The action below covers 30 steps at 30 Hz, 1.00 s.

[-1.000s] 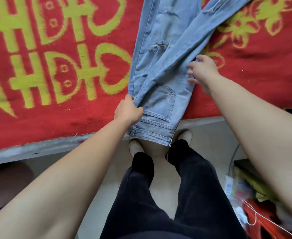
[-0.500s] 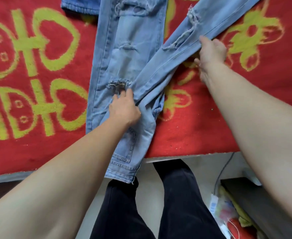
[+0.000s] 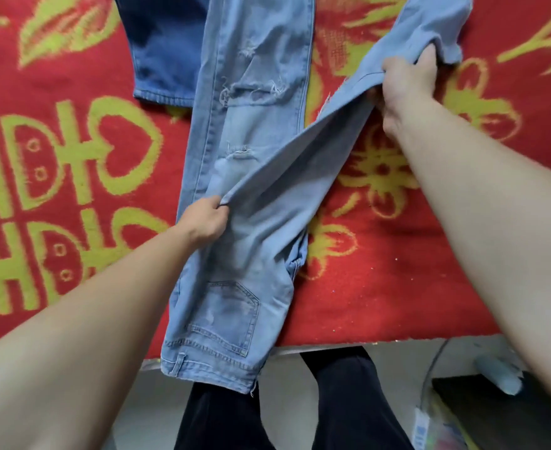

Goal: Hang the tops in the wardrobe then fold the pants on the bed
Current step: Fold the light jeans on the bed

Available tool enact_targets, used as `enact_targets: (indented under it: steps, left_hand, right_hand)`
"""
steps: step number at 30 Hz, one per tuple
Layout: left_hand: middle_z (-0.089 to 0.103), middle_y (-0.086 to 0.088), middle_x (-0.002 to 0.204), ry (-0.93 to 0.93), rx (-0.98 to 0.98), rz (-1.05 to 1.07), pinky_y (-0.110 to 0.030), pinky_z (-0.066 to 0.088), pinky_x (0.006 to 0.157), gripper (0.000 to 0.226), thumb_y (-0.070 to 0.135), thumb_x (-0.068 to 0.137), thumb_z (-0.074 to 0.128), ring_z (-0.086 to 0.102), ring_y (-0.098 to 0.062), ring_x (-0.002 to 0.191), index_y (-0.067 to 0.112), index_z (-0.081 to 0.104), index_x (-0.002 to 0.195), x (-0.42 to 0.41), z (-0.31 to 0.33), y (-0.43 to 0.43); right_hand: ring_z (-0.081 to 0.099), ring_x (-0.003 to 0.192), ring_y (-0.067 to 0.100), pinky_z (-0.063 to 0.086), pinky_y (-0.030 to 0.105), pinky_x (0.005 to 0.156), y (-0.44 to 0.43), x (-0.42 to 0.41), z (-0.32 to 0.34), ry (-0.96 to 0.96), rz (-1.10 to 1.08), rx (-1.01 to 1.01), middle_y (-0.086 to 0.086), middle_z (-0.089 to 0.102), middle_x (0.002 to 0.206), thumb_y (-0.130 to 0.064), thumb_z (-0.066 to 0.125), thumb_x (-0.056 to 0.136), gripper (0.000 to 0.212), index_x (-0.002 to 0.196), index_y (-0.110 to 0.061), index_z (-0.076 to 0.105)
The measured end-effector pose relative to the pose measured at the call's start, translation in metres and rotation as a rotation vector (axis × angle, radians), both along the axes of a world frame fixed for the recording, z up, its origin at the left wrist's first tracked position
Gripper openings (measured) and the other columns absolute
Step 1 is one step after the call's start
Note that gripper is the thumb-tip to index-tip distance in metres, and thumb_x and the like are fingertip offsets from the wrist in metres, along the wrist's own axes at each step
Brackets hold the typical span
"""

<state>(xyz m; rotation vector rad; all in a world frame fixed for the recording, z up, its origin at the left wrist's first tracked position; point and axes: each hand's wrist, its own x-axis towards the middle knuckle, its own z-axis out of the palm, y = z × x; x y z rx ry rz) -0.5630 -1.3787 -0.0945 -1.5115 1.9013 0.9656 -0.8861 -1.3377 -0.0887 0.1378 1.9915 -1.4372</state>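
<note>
Left hand (image 3: 202,219) is knuckles-up around the middle of the light blue jeans (image 3: 251,157), fingers curled in and pinching the folded edge of one leg between thumb and fingers. The right hand (image 3: 404,89) is way farther out and to the right, fist closed round a bunch of that same leg close to its hem, so both hands have hold of denim. Both bare forearms are stretched out long, the left coming in from the near left, the right from the near right. That leg is pulled into a taut diagonal between the two grips and is lifted off the red blanket (image 3: 72,222) with the yellow-green pattern. The rest of the jeans lies flat on the blanket: the other leg, with its ripped patches, runs straight toward the far side, the back pocket faces up, and the waistband hangs a bit over the near edge of the bed. A darker blue denim piece (image 3: 163,50) sits at the far left, partly tucked under the light pair. The person's black trousers (image 3: 349,401) show below the bed edge.
</note>
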Motion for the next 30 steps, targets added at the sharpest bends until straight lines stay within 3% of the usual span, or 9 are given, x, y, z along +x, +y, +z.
enact_targets:
  steps: [2, 5, 9, 11, 14, 17, 19, 22, 30]
  left_hand:
    - [0.063, -0.024, 0.097, 0.034, -0.066, 0.072, -0.042, 0.049, 0.082, 0.025, 0.022, 0.09, 0.037, 0.058, -0.04, 0.096, 0.01, 0.048, 0.072, 0.005, 0.003, -0.015]
    - [0.056, -0.013, 0.077, 0.055, -0.162, 0.11, -0.039, 0.04, 0.069, 0.03, 0.028, 0.089, 0.033, 0.054, -0.037, 0.084, 0.012, 0.04, 0.065, 0.018, 0.005, -0.025]
    - [0.059, -0.016, 0.089, 0.005, -0.223, 0.253, -0.038, 0.035, 0.071, 0.029, 0.022, 0.095, 0.033, 0.051, -0.035, 0.087, 0.008, 0.045, 0.073, 0.051, -0.008, -0.032]
    - [0.061, -0.015, 0.1, -0.031, -0.191, 0.29, -0.04, 0.04, 0.075, 0.028, 0.027, 0.095, 0.035, 0.054, -0.035, 0.093, 0.006, 0.051, 0.086, 0.063, -0.016, -0.036]
    - [0.055, -0.013, 0.118, 0.023, -0.194, 0.285, -0.045, 0.045, 0.09, 0.037, 0.039, 0.092, 0.045, 0.05, -0.033, 0.113, 0.011, 0.052, 0.115, 0.059, -0.02, -0.045]
    - [0.036, -0.013, 0.146, 0.13, -0.298, 0.16, -0.048, 0.03, 0.111, 0.064, 0.048, 0.093, 0.051, 0.03, -0.031, 0.137, 0.014, 0.034, 0.145, 0.028, -0.018, -0.061]
    - [0.016, -0.012, 0.16, 0.165, -0.311, 0.09, -0.046, 0.013, 0.119, 0.077, 0.053, 0.094, 0.05, 0.01, -0.028, 0.149, 0.016, 0.019, 0.154, -0.003, -0.022, -0.081]
    - [0.005, -0.01, 0.164, 0.069, -0.215, 0.085, -0.051, -0.002, 0.121, 0.087, 0.064, 0.092, 0.045, -0.006, -0.024, 0.151, 0.013, 0.013, 0.156, -0.045, -0.037, -0.107]
    - [0.033, -0.009, 0.153, -0.075, -0.378, -0.015, -0.055, 0.012, 0.119, 0.082, 0.073, 0.085, 0.049, 0.01, -0.028, 0.15, 0.013, 0.04, 0.141, -0.057, -0.055, -0.105]
  right_hand:
    - [0.056, 0.114, 0.013, 0.047, 0.023, 0.099, -0.026, 0.006, 0.012, 0.193, 0.152, 0.054, 0.001, 0.055, 0.137, -0.006, 0.041, 0.083, 0.068, 0.15, -0.019, 0.036]
    - [0.049, 0.093, 0.012, 0.045, 0.025, 0.09, -0.08, 0.02, 0.027, 0.395, 0.35, 0.13, 0.001, 0.054, 0.105, -0.02, 0.04, 0.077, 0.039, 0.114, -0.019, 0.051]
    - [0.054, 0.084, 0.005, 0.053, 0.029, 0.084, -0.141, 0.046, 0.028, 0.36, 0.573, 0.05, -0.011, 0.056, 0.09, -0.04, 0.054, 0.085, 0.017, 0.09, -0.024, 0.051]
    - [0.05, 0.091, -0.003, 0.046, 0.016, 0.082, -0.154, 0.057, 0.023, 0.298, 0.756, 0.047, -0.019, 0.053, 0.098, -0.046, 0.052, 0.095, 0.017, 0.097, -0.029, 0.052]
    - [0.044, 0.133, 0.014, 0.033, 0.025, 0.112, -0.155, 0.065, -0.004, 0.346, 0.979, 0.206, -0.003, 0.05, 0.144, -0.054, 0.046, 0.093, 0.056, 0.137, -0.021, 0.051]
    - [0.015, 0.152, 0.027, 0.013, 0.032, 0.123, -0.14, 0.066, -0.032, 0.443, 1.141, 0.44, 0.015, 0.015, 0.165, -0.046, 0.042, 0.101, 0.063, 0.157, -0.021, 0.027]
    - [0.01, 0.153, 0.031, 0.01, 0.039, 0.124, -0.134, 0.062, -0.042, 0.508, 1.196, 0.486, 0.017, 0.008, 0.165, -0.046, 0.041, 0.102, 0.061, 0.157, -0.026, 0.023]
    - [0.011, 0.152, 0.033, 0.011, 0.045, 0.123, -0.138, 0.055, -0.046, 0.56, 1.226, 0.518, 0.012, 0.01, 0.166, -0.048, 0.039, 0.102, 0.058, 0.156, -0.032, 0.024]
    - [0.011, 0.15, 0.027, 0.016, 0.046, 0.119, -0.132, 0.046, -0.045, 0.707, 1.425, 0.62, 0.003, 0.006, 0.167, -0.049, 0.044, 0.098, 0.067, 0.157, -0.04, 0.014]
